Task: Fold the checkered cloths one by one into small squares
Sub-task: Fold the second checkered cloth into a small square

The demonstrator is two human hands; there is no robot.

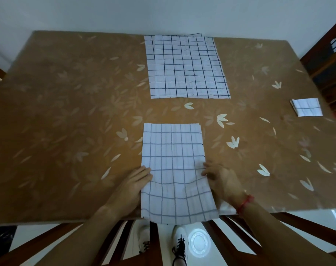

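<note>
- The left hand [133, 186] and right hand [221, 181] lie with fingers apart at either side edge of the half-folded checkered cloth [173, 162], nearest on the counter [67, 112].
- To the right sits a small folded square [307, 107].
- Farthest lies the flat cloth stack [186, 67].

1 head-worn wide-angle view looks forward and steeply down from close above the near edge of the table [67, 116], taking in its whole top and floor [228, 244] below.

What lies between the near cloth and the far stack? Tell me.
Nothing: the head view shows only bare table between the near cloth and the far stack.
</note>
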